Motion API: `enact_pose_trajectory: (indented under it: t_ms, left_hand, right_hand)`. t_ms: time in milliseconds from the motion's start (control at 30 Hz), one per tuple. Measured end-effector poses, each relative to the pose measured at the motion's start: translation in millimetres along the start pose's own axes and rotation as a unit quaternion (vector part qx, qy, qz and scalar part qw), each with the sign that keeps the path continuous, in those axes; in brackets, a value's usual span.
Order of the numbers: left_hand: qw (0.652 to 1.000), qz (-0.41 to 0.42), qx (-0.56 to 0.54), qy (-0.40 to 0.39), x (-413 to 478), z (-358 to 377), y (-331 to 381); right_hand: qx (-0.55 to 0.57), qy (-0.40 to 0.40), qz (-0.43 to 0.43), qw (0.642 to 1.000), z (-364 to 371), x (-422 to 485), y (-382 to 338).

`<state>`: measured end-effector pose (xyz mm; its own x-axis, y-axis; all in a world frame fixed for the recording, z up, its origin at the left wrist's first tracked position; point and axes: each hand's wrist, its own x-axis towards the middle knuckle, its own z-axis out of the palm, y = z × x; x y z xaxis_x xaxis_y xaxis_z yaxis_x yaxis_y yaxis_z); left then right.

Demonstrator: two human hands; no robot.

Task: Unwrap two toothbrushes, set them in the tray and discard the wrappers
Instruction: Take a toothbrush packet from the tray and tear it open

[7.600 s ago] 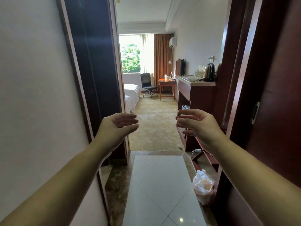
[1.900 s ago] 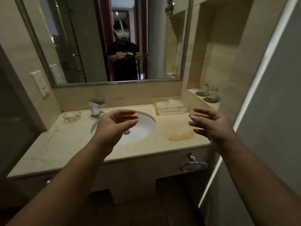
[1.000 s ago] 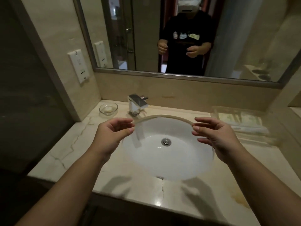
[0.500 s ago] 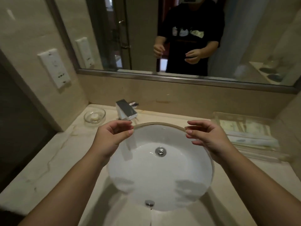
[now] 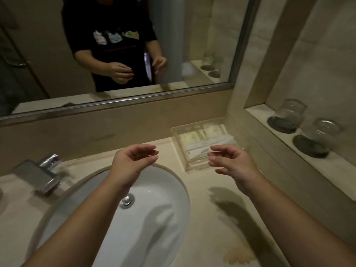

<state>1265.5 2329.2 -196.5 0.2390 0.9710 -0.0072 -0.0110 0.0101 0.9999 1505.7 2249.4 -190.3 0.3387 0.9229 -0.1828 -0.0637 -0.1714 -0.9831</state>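
A clear plastic tray (image 5: 176, 134) stands on the beige counter at the back right, against the wall. White wrapped toothbrush packets (image 5: 200, 148) lie across it, with other small wrapped items behind them. My right hand (image 5: 230, 163) hovers over the tray's near end, fingers apart and empty, hiding that corner. My left hand (image 5: 131, 160) floats over the far rim of the basin, to the left of the tray, curled open and holding nothing.
A white oval basin (image 5: 154, 214) fills the counter's middle, with a chrome tap (image 5: 39, 175) at the left. Two upturned glasses (image 5: 289, 114) sit on dark coasters on a ledge at the right. A mirror (image 5: 119, 45) runs along the back wall. A brown stain (image 5: 238, 254) marks the counter's front right.
My view has swung right, from the basin towards the tray. Both hands have moved right with it, and my right hand is now over the tray's near end.
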Motion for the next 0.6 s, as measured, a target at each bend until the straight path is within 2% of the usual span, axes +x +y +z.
enact_pose_trajectory:
  t_ms: [167,267,367,467,600]
  left_hand:
    - [0.998,-0.013,0.003,-0.061,30,50,-12]
    - [0.997,-0.024,0.009,-0.069,46,69,-22]
    - [0.996,-0.054,0.016,-0.075,60,84,-34]
    - [0.991,-0.095,0.039,-0.086,70,106,-50]
    - [0.981,-0.147,0.091,-0.084,82,127,-76]
  right_hand:
    - [0.008,0.042,0.008,0.999,-39,16,11]
    - [0.009,0.054,0.033,0.998,-56,29,29]
    - [0.032,0.083,0.098,0.991,-66,48,52]
    - [0.093,0.141,0.197,0.966,-62,75,76]
    - [0.040,0.204,0.288,0.935,-48,113,103]
